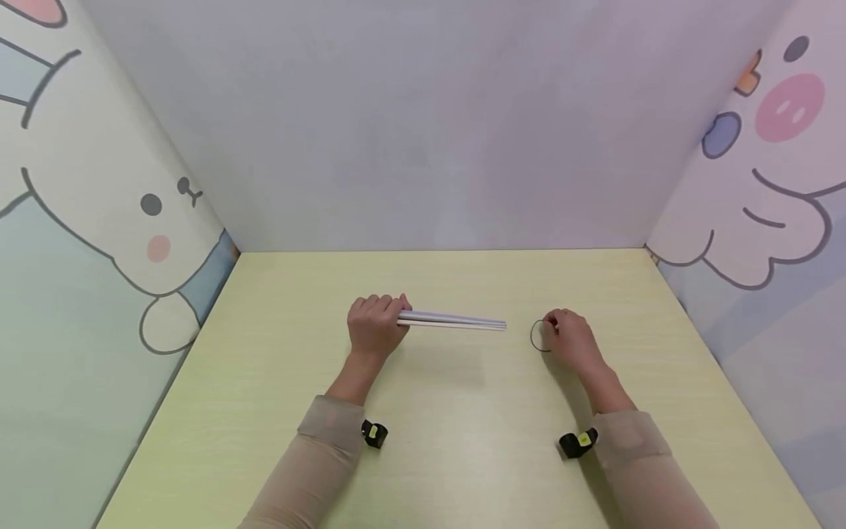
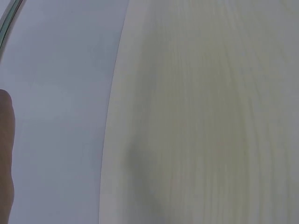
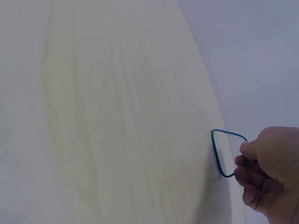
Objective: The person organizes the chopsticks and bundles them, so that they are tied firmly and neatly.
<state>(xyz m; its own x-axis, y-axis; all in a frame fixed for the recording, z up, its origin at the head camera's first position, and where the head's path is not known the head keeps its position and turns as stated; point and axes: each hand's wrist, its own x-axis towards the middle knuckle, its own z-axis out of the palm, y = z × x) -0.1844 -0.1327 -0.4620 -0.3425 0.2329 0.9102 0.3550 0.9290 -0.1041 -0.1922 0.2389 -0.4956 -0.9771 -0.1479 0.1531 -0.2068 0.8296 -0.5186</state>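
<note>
Several slim, pale chopsticks (image 1: 456,321) lie bunched together in my left hand (image 1: 377,324), which grips them at one end above the table. Their thin ends point right, toward my other hand. Between thumb and fingers, my right hand (image 1: 571,339) pinches a thin dark elastic band (image 1: 532,338). The band hangs as an open loop, and it looks teal in the right wrist view, where the thumb and curled fingers (image 3: 250,150) show on it. A gap separates the chopstick tips from the loop. Only a sliver of the left hand (image 2: 5,156) shows in the left wrist view; the chopsticks are outside it.
Both hands are over a pale wood-grain table (image 1: 449,441). A plain light wall (image 1: 436,132) rises at its far edge, with cartoon-printed panels (image 1: 86,220) at the left and right. Small black devices (image 1: 375,434) sit at both wrists by the beige sleeves.
</note>
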